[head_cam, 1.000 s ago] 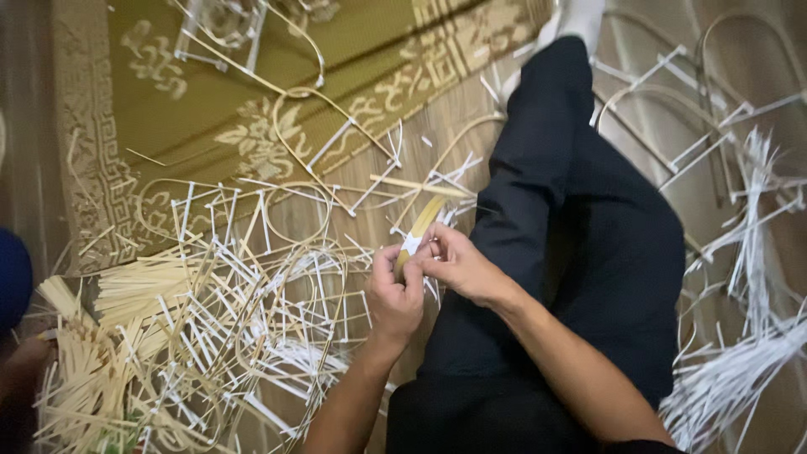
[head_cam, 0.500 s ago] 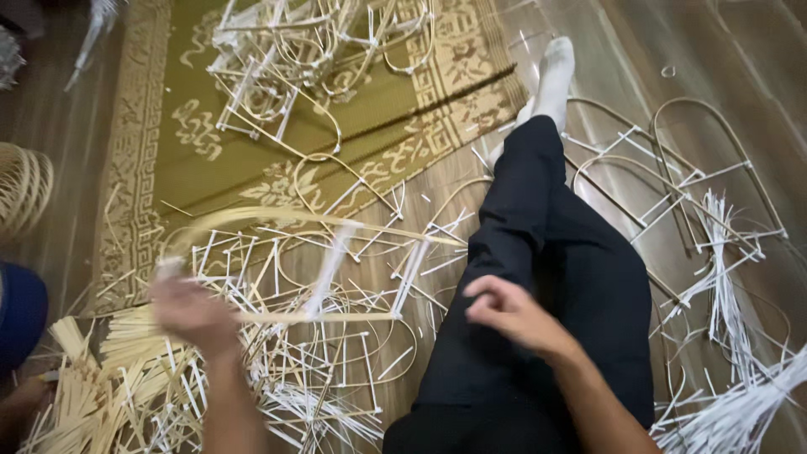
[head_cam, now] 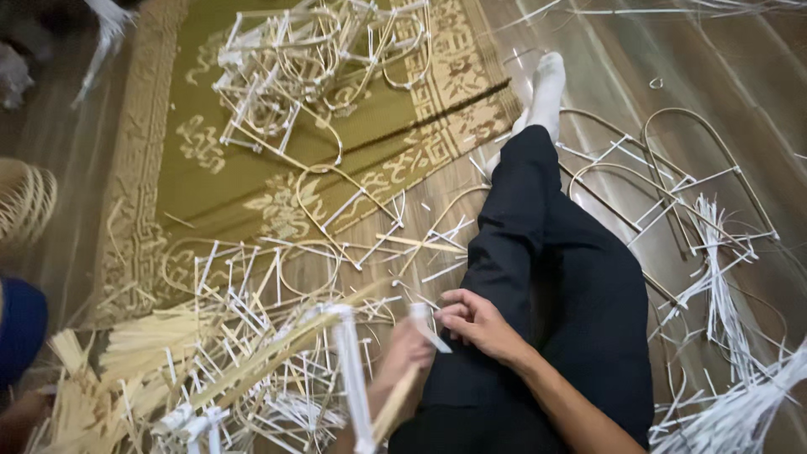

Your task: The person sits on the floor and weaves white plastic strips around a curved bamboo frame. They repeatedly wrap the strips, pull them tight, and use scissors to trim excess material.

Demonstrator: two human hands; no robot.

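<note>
Bamboo strips (head_cam: 277,357), long, flat and pale yellow, run slantwise from our left hand (head_cam: 402,357) down toward the lower left, blurred along their length. We hold them with that hand, which is smeared too; we cannot tell how its fingers close. A white, tape-like band (head_cam: 351,378) crosses in front of the strips, and a short white piece (head_cam: 427,326) sticks up between our two hands. Our right hand (head_cam: 475,324) rests over our thigh, fingers curled together and pinching at the end of that white piece, just beside the left hand.

Our leg (head_cam: 546,277) in black trousers stretches away across the floor and ends in a white sock (head_cam: 546,88). Around it lie thin frames (head_cam: 656,193) of bent cane, arched at the top and braced with straight white-wrapped bars. A heap of such frames (head_cam: 311,67) sits on the rug farther off, tangled and angular. Loose white sticks and offcuts (head_cam: 252,294) litter the space left of our knee, and a sheaf of white strands (head_cam: 740,403) fans out at the lower right. A bundle of short yellow slats (head_cam: 143,345) lies at the lower left.

We sit on a glossy wood-plank floor (head_cam: 622,59), brown and streaked with reflections. An olive rug (head_cam: 218,176) with a pale gold ornamental border covers the upper left. A woven basket (head_cam: 25,202) shows at the left edge, and something dark blue (head_cam: 21,328) below it.
</note>
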